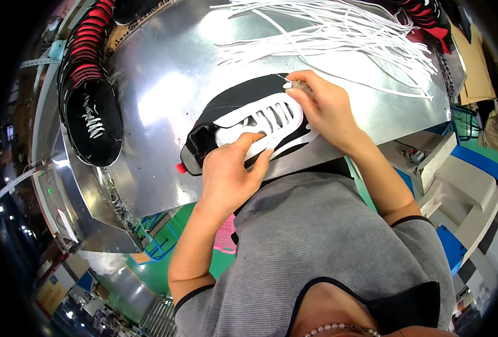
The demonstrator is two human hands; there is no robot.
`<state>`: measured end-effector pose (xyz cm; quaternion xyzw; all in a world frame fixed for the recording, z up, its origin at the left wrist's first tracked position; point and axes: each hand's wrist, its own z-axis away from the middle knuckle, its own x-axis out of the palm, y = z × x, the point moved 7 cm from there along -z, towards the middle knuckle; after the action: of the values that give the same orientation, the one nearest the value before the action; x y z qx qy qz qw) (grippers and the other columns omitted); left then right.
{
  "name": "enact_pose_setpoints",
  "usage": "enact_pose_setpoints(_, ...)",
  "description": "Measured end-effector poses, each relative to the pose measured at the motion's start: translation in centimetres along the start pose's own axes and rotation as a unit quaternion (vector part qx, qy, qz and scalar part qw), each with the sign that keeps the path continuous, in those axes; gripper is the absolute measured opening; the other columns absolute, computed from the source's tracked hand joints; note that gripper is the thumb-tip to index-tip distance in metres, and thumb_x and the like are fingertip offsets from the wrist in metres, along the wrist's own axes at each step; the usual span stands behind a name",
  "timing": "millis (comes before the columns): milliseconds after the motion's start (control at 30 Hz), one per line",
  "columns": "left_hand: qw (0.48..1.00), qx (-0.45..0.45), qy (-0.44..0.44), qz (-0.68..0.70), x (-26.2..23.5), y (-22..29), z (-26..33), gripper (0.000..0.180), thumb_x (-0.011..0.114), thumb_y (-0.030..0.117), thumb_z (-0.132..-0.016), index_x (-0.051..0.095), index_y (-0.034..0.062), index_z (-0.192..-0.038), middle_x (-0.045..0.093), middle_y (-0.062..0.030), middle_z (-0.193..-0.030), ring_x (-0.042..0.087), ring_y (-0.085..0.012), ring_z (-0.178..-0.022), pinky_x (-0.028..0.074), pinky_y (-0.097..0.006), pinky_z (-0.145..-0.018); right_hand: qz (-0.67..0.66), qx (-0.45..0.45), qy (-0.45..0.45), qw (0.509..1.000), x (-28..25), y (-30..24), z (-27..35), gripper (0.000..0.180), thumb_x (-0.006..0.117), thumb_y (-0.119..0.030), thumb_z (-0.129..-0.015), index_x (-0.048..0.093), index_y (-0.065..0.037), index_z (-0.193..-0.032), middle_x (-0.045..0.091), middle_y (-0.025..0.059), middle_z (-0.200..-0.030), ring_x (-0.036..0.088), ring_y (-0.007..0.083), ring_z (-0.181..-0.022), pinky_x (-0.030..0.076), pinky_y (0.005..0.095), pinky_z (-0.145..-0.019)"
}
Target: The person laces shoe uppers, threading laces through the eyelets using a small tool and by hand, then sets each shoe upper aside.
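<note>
A black shoe upper with a white lacing panel lies on its side on the metal table, with a small red tab at its heel. My left hand is closed on the panel's near edge, its thumb and forefinger at the lace slots. At the other end of the upper, my right hand pinches a thin metal-tipped tool with a brownish handle. The tool's tip lies by the black edge. Something small and white shows at those fingertips, too small to name.
Many loose white shoelaces are spread across the table's far side. A long row of nested black and red shoe uppers runs along the left. More uppers stand at the far right, near brown cardboard.
</note>
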<state>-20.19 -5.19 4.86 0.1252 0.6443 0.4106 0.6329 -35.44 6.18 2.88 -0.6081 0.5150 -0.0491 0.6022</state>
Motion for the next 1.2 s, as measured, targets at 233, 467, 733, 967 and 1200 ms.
enact_pose_setpoints(233,0.949,0.229,0.174,-0.127,-1.5,0.5,5.5,0.043,0.073,0.005,-0.083,0.056,0.0007,-0.123,0.062,-0.0200,-0.110,0.061,-0.0352,-0.101,0.049,-0.040,-0.087,-0.011,0.000,0.027,1.000,0.1,0.6,0.4,0.020,0.064,-0.020,-0.093,0.061,-0.005,-0.105,0.067,0.0149,-0.080,0.065,0.0331,-0.071,0.050,0.0393,-0.063)
enact_pose_setpoints(467,0.779,-0.163,0.284,0.535,3.3,-7.9,10.6,0.048,0.065,0.004,-0.092,0.044,0.0018,-0.135,0.051,-0.0126,-0.130,0.052,-0.0218,-0.116,0.045,-0.034,-0.095,-0.122,0.054,-0.003,0.991,0.4,0.7,0.8,0.021,0.062,-0.020,-0.095,0.059,-0.006,-0.111,0.067,0.0164,-0.085,0.065,0.0321,-0.074,0.049,0.0359,-0.066)
enact_pose_setpoints(733,0.714,0.046,0.277,0.641,-6.4,-5.3,7.8,0.048,0.069,0.008,-0.086,0.054,-0.0012,-0.130,0.063,-0.0119,-0.123,0.061,-0.0213,-0.111,0.045,-0.036,-0.101,-0.318,0.108,-0.156,0.929,5.7,-3.4,-0.7,0.015,0.054,-0.011,-0.098,0.056,-0.005,-0.112,0.055,0.0000,-0.075,0.044,0.0071,-0.058,0.036,0.0217,-0.053)
enact_pose_setpoints(967,0.895,-0.047,0.443,-0.009,-17.5,-9.4,2.2,0.034,0.059,0.012,-0.093,0.052,-0.0054,-0.122,0.062,-0.0252,-0.112,0.061,-0.0407,-0.102,0.046,-0.042,-0.091,-0.379,0.198,-0.117,0.896,2.6,0.2,-1.6,0.010,0.051,-0.009,-0.099,0.052,-0.006,-0.109,0.054,0.0012,-0.073,0.042,0.0058,-0.055,0.033,0.0210,-0.050)
enact_pose_setpoints(1200,0.856,-0.160,0.409,-0.273,-25.4,-28.5,-12.3,0.049,0.069,0.039,-0.087,0.057,0.0010,-0.115,0.060,-0.0290,-0.112,0.056,-0.0460,-0.105,0.045,-0.048,-0.089,-0.299,0.210,-0.110,0.924,-0.7,1.8,-2.5,0.014,0.054,-0.014,-0.099,0.052,-0.006,-0.110,0.059,0.0015,-0.078,0.048,0.0062,-0.060,0.040,0.0218,-0.055)
